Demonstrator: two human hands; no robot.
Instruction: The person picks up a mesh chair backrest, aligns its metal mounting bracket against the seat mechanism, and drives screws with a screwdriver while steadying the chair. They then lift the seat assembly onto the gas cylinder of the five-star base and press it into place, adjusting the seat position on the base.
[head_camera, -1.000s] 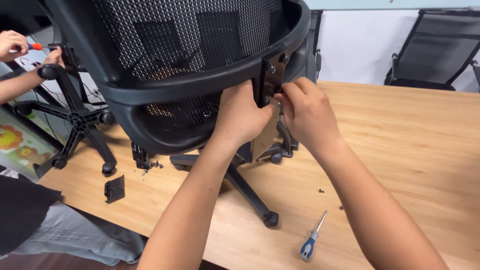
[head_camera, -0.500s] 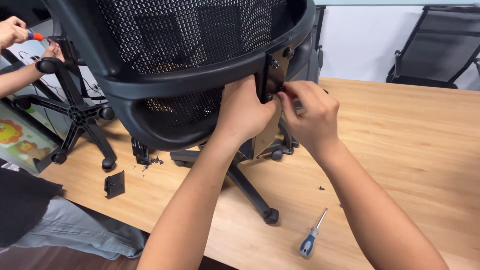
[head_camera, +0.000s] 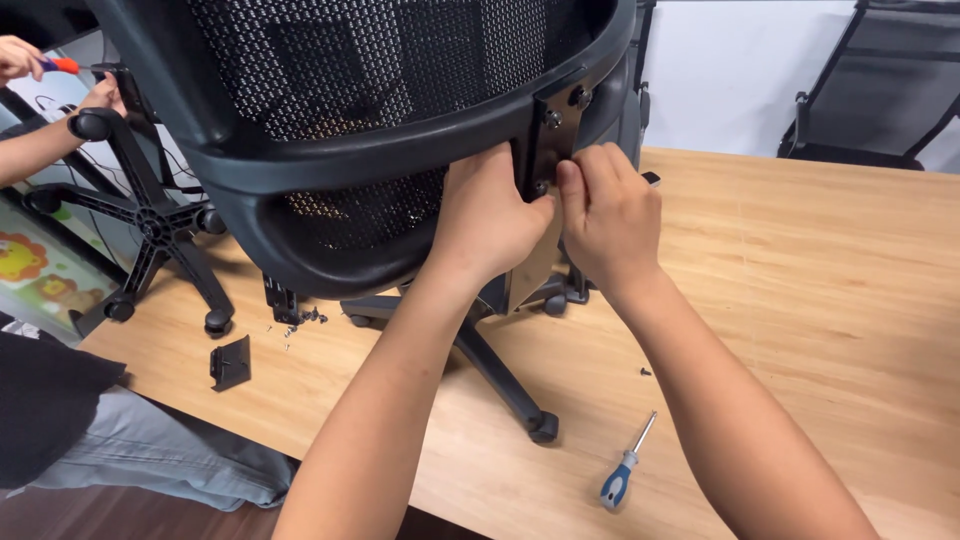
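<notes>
Both my hands are up at the dark metal bracket (head_camera: 552, 125) on the lower rim of the mesh chair back (head_camera: 380, 90), which stands tilted over the wooden table (head_camera: 820, 300). My left hand (head_camera: 490, 220) is cupped against the black plastic frame just left of the bracket, thumb pressed near its edge, seemingly to steady the back so the plate does not shift. My right hand (head_camera: 610, 215) is closed narrow, fingertips pinched together at the lower part of the bracket; whether a small screw sits between them I cannot tell, since the fingers hide that spot. Two screw heads show higher up on the plate. Beneath my wrists a black chair base (head_camera: 500, 385) with casters lies on the table, and a blue-handled screwdriver (head_camera: 626, 472) lies by itself near my right forearm, within reach but untouched. A tiny dark screw (head_camera: 645, 372) lies a little above it. To the left, a small black plastic piece (head_camera: 230, 362) and scattered bits lie near the table edge. Further left, another person's hands work with an orange-handled screwdriver (head_camera: 60, 65) on a second star-shaped base (head_camera: 150, 225).
</notes>
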